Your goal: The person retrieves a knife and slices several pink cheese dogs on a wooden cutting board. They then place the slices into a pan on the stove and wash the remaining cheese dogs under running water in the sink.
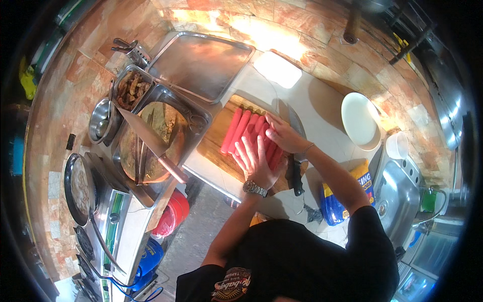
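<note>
A row of several red hotdogs (237, 130) lies side by side on a wooden cutting board (213, 139). My left hand (254, 160), with a metal watch at its wrist, rests over the row's middle and near part, fingers spread. Against the far right ends of the row lies my right hand (285, 135), its fingers slightly apart; part of the hotdogs is hidden beneath both hands. A black-handled knife (296, 181) lies along the board's right side, partly covered by my right hand and wrist.
Left of the board, a large knife (145, 132) and tongs (139, 162) lie across a round chopping block (166, 117) in a metal tray (205, 113). A flat metal tray (203, 64) stands behind. A white oval plate (360, 120), blue hotdog package (332, 207) and sink (400, 196) are right.
</note>
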Demonstrator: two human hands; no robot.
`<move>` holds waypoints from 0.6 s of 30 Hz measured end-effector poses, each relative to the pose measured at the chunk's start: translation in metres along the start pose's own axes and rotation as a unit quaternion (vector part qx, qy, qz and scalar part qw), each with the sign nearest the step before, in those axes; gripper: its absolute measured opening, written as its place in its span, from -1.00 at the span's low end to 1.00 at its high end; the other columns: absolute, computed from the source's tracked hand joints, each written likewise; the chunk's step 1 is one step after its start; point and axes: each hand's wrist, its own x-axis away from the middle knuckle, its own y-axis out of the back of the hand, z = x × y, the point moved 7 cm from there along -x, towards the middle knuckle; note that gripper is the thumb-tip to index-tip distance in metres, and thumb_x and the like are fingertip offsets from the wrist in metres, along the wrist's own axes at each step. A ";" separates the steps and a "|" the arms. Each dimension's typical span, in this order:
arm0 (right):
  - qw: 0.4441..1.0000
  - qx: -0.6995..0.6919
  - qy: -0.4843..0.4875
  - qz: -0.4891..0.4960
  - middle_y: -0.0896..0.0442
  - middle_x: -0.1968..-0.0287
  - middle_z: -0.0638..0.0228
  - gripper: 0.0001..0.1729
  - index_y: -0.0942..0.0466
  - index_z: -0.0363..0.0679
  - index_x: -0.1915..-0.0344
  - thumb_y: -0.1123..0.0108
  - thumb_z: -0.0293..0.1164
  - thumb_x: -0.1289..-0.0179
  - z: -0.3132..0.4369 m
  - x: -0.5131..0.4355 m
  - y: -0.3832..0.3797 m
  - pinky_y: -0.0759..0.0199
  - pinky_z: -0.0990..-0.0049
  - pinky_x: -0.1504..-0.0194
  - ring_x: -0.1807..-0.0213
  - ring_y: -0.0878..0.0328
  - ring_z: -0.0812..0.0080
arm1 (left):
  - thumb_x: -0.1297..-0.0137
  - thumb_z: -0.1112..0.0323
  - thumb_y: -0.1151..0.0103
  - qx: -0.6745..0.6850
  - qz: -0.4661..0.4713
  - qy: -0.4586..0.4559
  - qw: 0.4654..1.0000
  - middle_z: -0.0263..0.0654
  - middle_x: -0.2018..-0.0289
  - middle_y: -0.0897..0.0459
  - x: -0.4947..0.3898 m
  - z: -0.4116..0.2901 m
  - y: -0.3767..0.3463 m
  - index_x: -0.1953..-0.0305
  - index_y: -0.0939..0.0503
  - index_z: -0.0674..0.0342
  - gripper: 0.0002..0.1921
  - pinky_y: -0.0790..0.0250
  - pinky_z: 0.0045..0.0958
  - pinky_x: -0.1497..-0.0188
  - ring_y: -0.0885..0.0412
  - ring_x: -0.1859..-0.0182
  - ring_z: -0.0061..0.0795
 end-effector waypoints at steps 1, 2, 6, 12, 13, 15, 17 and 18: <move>0.999 -0.033 0.035 -0.017 -0.10 -0.54 -0.09 -0.31 -0.11 -0.44 -0.47 0.09 -0.20 -0.56 0.003 -0.008 0.006 0.10 0.30 -0.56 -0.60 0.01 0.06 | 0.08 -0.25 -0.47 0.010 -0.009 0.004 1.000 0.32 -0.51 0.21 0.000 0.001 0.001 -0.53 -0.04 0.14 0.21 0.31 0.44 -0.47 0.28 -0.54 0.45; 0.997 -0.054 0.050 -0.020 -0.11 -0.53 -0.10 -0.29 -0.12 -0.44 -0.47 0.11 -0.15 -0.57 0.004 -0.019 0.010 0.09 0.28 -0.56 -0.59 0.00 0.04 | 0.09 -0.26 -0.47 0.028 -0.017 0.003 0.999 0.31 -0.52 0.21 0.001 0.002 0.003 -0.53 -0.03 0.13 0.21 0.31 0.44 -0.46 0.29 -0.54 0.45; 0.989 -0.124 0.052 0.062 -0.10 -0.57 0.06 -0.33 -0.14 -0.31 -0.50 0.11 -0.13 -0.59 0.015 -0.064 -0.006 0.11 0.33 -0.56 -0.61 0.03 0.17 | 0.13 -0.28 -0.49 0.052 -0.047 0.019 0.997 0.31 -0.51 0.20 0.001 0.006 0.011 -0.54 0.00 0.08 0.25 0.31 0.46 -0.46 0.30 -0.54 0.45; 0.987 0.096 0.098 0.078 -0.32 -0.44 0.07 -0.44 -0.38 -0.14 -0.39 0.03 -0.09 -0.55 0.030 -0.088 -0.016 -0.13 0.22 -0.48 -0.47 -0.23 0.05 | 0.17 -0.24 -0.51 0.008 -0.015 0.051 0.999 0.32 -0.50 0.17 -0.002 0.006 0.006 -0.55 0.00 0.04 0.27 0.31 0.41 -0.49 0.31 -0.53 0.47; 0.984 0.083 0.150 0.051 -0.34 -0.43 0.10 -0.46 -0.40 -0.10 -0.37 0.01 -0.10 -0.54 0.037 -0.088 -0.014 -0.16 0.20 -0.45 -0.45 -0.26 0.04 | 0.17 -0.23 -0.52 0.007 -0.022 0.052 0.998 0.32 -0.50 0.18 0.000 0.006 0.007 -0.55 0.00 0.03 0.27 0.32 0.41 -0.49 0.32 -0.53 0.47; 0.965 0.147 0.198 0.084 -0.35 -0.42 0.10 -0.48 -0.43 -0.08 -0.35 -0.04 -0.11 -0.51 0.041 -0.091 -0.023 -0.21 0.18 -0.41 -0.42 -0.28 0.01 | 0.15 -0.27 -0.47 -0.008 0.001 0.076 0.997 0.27 -0.52 0.18 0.001 0.008 0.003 -0.55 -0.04 -0.07 0.22 0.35 0.43 -0.48 0.31 -0.53 0.48; 0.958 0.184 0.201 0.086 -0.43 -0.32 0.10 -0.46 -0.46 -0.15 -0.28 -0.05 -0.07 -0.48 0.042 -0.094 -0.023 -0.27 0.20 -0.36 -0.38 -0.33 0.04 | 0.16 -0.31 -0.45 -0.016 -0.028 0.063 0.997 0.26 -0.53 0.20 -0.001 0.007 0.009 -0.55 -0.03 -0.09 0.24 0.35 0.42 -0.48 0.31 -0.54 0.46; 0.952 0.207 0.203 0.093 -0.48 -0.27 0.10 -0.45 -0.48 -0.19 -0.25 -0.06 -0.05 -0.46 0.044 -0.092 -0.021 -0.30 0.21 -0.33 -0.36 -0.36 0.05 | 0.19 -0.39 -0.41 -0.045 -0.017 0.072 0.996 0.25 -0.54 0.22 -0.004 0.010 0.010 -0.56 -0.01 -0.04 0.28 0.36 0.40 -0.49 0.33 -0.55 0.42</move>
